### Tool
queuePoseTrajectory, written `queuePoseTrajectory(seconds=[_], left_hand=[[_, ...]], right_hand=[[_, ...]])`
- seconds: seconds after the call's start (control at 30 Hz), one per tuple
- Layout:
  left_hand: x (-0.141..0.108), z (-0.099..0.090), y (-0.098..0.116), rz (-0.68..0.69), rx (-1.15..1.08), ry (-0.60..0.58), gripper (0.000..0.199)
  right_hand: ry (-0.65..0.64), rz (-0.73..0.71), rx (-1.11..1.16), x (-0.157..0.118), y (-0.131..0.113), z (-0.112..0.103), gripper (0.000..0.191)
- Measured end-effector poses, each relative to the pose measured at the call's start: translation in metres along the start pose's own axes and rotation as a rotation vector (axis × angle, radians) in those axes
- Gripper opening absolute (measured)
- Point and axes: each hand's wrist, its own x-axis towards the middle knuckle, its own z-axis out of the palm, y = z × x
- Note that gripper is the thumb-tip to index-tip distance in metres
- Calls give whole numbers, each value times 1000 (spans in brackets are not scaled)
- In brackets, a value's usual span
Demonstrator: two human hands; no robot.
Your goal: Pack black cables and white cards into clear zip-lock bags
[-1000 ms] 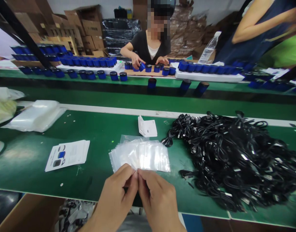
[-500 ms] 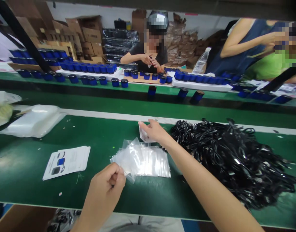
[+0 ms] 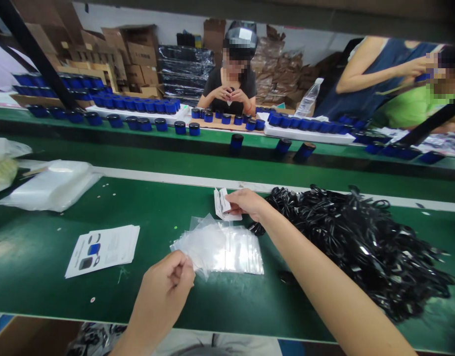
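My left hand [image 3: 168,282] pinches the lower left corner of a clear plastic bag [image 3: 207,242], which lies over a spread of more clear bags [image 3: 242,252] on the green table. Beyond the bags, my right hand [image 3: 246,201] has its fingers closed on a small folded white paper [image 3: 220,201] with print on it. A fanned stack of printed white sheets [image 3: 105,248] lies to the left. Close to my right forearm is a big heap of black cables [image 3: 335,237].
A wrapped plastic bundle [image 3: 57,183] lies at the left. Blue jars with black lids [image 3: 237,141] stand along the far green belt. A person [image 3: 231,84] sits opposite, and other people are at the right. A clear bottle [image 3: 309,99] leans there.
The fingers of my right hand have closed on the folded paper, part of which now stands up. My left hand has barely moved. The person opposite has drawn both arms inward.
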Motion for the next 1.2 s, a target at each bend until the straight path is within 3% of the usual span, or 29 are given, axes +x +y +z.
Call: queuePoseTrajectory(seconds=[0.13,0.23,0.3,0.37,0.47,0.57,0.63,0.7,0.77,0.8,0.87,0.97,1.03,1.13,1.2], left_hand=[[-1,0,5,-94,-78,56,29],[-1,0,8,-167,-196,33,31],[0,2,11,-200,-302,55,31],[1,7,14,-210,-378,107,30],[2,14,18,-134,-268,163,29],[3,17,19,-54,-94,224,29],[3,17,20,-47,-68,266,27],[4,16,21,-48,-63,290,26],[4,15,21,-41,-54,294,27],[4,15,21,-35,-48,291,27],[4,15,21,-18,-30,283,29],[2,15,23,34,3,259,31],[-1,16,25,113,81,259,32],[-6,20,27,311,287,289,31],[-9,25,26,457,395,273,30]], right_hand=[[145,-92,-95,-22,-4,-6,19],[283,-246,-198,-73,-2,-1,28],[303,-341,-272,-113,7,11,28],[259,-565,-383,-143,22,29,26],[305,-688,-332,-161,47,63,20],[456,-646,-105,-161,68,97,13],[476,-570,108,-161,76,115,17],[357,-483,275,-163,81,127,33],[222,-396,322,-164,83,130,36],[216,-374,303,-165,83,127,36],[334,-438,189,-164,83,117,34],[561,-741,-176,-161,83,98,22],[599,-861,-456,-160,83,90,22],[592,-830,-741,-160,81,88,25],[582,-774,-807,-162,79,87,26]])
